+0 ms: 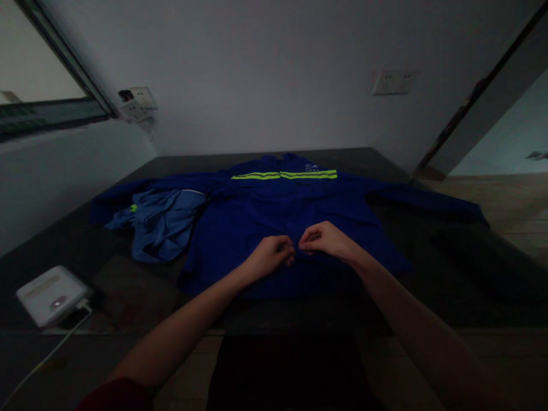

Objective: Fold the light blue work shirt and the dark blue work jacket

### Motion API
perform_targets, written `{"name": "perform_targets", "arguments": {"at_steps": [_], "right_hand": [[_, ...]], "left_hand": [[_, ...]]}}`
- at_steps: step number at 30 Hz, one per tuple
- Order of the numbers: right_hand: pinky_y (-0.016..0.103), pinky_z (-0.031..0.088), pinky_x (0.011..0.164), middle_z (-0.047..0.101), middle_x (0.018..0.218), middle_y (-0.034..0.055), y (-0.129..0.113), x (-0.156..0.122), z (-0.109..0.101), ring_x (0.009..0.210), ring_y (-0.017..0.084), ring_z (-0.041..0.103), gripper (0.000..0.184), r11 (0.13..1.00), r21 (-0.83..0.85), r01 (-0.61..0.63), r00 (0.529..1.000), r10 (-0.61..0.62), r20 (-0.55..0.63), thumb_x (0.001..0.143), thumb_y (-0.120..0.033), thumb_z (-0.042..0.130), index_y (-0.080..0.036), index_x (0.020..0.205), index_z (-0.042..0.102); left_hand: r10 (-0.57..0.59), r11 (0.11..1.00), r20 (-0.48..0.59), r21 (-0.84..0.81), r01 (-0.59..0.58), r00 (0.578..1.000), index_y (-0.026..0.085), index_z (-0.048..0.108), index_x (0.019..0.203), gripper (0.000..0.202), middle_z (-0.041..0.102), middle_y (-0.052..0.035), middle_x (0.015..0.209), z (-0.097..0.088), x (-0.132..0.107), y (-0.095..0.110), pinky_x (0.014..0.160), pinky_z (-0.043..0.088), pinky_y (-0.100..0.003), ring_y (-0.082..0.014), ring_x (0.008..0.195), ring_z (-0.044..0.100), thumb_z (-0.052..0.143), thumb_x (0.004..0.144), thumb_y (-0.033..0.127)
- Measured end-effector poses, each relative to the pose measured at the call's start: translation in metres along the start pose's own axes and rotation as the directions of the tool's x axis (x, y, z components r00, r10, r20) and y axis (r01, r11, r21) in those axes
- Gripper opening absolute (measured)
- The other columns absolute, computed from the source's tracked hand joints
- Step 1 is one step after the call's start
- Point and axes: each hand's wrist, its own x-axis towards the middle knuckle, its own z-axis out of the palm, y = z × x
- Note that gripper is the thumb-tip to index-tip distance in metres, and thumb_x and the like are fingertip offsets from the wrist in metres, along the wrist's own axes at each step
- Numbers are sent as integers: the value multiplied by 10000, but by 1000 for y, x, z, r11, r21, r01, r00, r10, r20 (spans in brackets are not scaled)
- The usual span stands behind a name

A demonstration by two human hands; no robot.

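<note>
A dark blue work jacket (pixel 240 220) lies spread out front up, its collar toward the wall and its sleeves stretched to both sides. Yellow-green reflective strips (pixel 308 174) cross its chest. Over the lower middle of the jacket front, my left hand (pixel 272 254) is closed, thumb and fingers pinched at the cloth. Just to its right, my right hand (pixel 324 238) pinches the front edge too, fingers curled. A small gap separates the two hands. Whether a button or other fastener sits between the fingertips is too dark and small to tell.
The jacket rests on a dark table (pixel 274 322). A crumpled lighter blue garment (pixel 165 222) lies on its left sleeve side. At the left front stands a white box-shaped device (pixel 53 294) with a cable (pixel 51 357). Wall sockets (pixel 393 83) are behind. A dark flat item (pixel 492 260) lies right.
</note>
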Motion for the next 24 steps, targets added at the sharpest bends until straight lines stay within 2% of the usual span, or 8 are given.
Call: {"name": "perform_targets", "arguments": {"at_steps": [7, 14, 24], "right_hand": [[222, 429, 538, 640, 587, 1, -3, -3, 1, 544, 108, 560, 99, 989, -133, 70, 997, -73, -11, 665, -227, 670, -135, 697, 684], [219, 428, 564, 665, 631, 12, -2, -2, 6, 598, 125, 592, 50, 946, -299, 126, 986, -153, -69, 669, -199, 668, -151, 676, 682], [225, 449, 571, 678, 625, 19, -6, -5, 8, 609, 147, 622, 25, 951, -296, 93, 987, -128, -99, 634, -153, 689, -155, 659, 688]], "left_hand": [[3, 1000, -12, 13, -3, 1000, 168, 541, 734, 163, 670, -13, 698, 1, 0, -4, 626, 466, -219, -130, 641, 644, 505, 825, 298], [-46, 998, -33, 45, 48, 998, 167, 566, 737, 47, 698, 1, 693, 4, -1, -2, 639, 471, -213, -143, 687, 670, 525, 755, 181], [-42, 998, -22, 44, 43, 999, 163, 595, 785, 81, 715, 0, 725, 4, 0, -5, 662, 479, -215, -150, 720, 676, 525, 743, 160]]}}
